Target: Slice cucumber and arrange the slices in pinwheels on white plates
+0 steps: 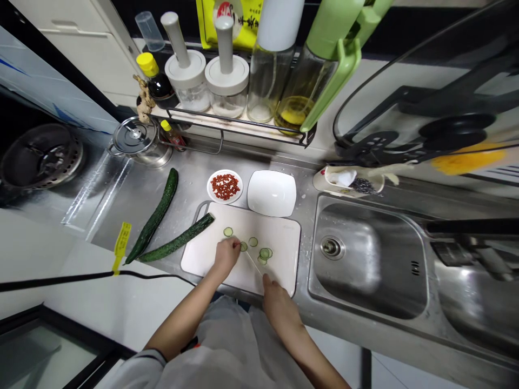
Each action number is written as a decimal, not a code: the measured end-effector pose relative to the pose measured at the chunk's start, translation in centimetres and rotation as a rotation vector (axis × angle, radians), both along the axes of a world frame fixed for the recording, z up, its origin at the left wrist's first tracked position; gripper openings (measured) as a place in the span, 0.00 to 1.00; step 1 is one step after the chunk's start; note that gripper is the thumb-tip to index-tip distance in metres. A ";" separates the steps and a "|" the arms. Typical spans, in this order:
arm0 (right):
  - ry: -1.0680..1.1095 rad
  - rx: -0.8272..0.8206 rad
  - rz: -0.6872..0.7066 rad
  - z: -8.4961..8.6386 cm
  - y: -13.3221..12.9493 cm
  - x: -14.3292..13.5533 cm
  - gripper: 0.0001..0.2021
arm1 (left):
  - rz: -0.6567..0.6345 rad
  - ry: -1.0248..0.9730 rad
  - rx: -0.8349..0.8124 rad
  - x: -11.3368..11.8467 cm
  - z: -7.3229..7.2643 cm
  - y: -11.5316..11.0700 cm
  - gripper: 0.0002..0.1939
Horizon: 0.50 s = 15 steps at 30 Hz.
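Note:
My right hand is closed round the handle of a knife, its thin blade pointing up and left over the white cutting board. Beside the blade tip, my left hand has its fingers pinched together near a cucumber slice; what they hold, if anything, is too small to tell. Several thin slices lie scattered on the board. One cut cucumber rests with its end on the board's left edge, and a second cucumber lies on the steel counter to the left.
Behind the board stand a small dish of red pieces and a white square bowl. A sink is on the right. A rack holds jars and bottles. A lidded pot stands back left; a black cable runs along the front.

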State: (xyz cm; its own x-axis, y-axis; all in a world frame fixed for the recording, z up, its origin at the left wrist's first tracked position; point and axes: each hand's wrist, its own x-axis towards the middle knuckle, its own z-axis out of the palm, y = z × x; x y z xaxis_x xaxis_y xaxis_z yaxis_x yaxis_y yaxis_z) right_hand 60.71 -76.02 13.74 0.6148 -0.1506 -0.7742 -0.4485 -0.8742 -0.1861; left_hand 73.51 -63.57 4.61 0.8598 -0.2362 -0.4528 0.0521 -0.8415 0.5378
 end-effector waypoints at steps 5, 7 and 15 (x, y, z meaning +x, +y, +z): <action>0.034 0.014 -0.024 0.0 -0.3 -1.0 0.24 | 0.027 0.016 -0.036 0.0 0.1 -0.1 0.07; 0.044 0.028 -0.038 0.0 -0.7 -1.9 0.24 | 0.033 0.027 -0.043 0.0 0.2 -0.2 0.06; 0.067 0.036 -0.055 -0.5 -1.5 -4.2 0.26 | 0.099 -0.058 -0.158 0.4 0.4 0.8 0.06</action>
